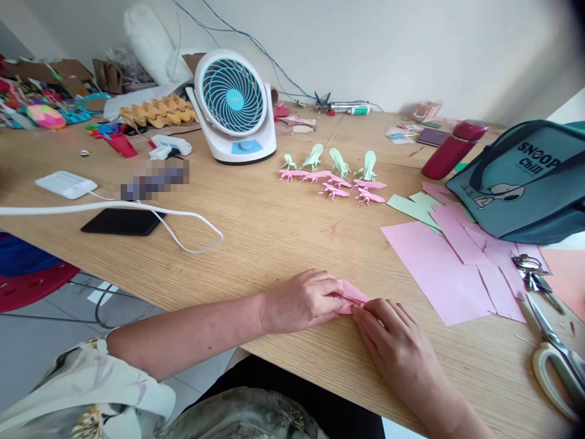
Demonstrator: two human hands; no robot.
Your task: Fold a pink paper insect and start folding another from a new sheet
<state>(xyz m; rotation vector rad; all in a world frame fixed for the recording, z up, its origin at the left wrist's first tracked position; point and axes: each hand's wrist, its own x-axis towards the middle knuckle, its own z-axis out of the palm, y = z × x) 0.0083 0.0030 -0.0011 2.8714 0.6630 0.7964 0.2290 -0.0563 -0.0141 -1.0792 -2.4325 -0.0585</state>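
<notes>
Close to the table's near edge lies a small piece of folded pink paper [353, 291], partly covered by my fingers. My left hand [307, 300] grips its left side, fingers bent over it. At the right side, my right hand [395, 338] pinches the paper's near edge between thumb and fingers. A dark crease or slit runs across the paper between the two hands. Beyond them stand several folded pink paper insects [333, 190], with a row of pale green paper insects [339, 163] behind.
Pink paper sheets [439, 268] and green strips [414, 211] lie at right, beside scissors [555, 360], a teal bag [521, 183] and a red bottle [452, 151]. A fan [235, 100] stands at the back. A white cable [201, 219] loops at left near a black phone-like slab [123, 222].
</notes>
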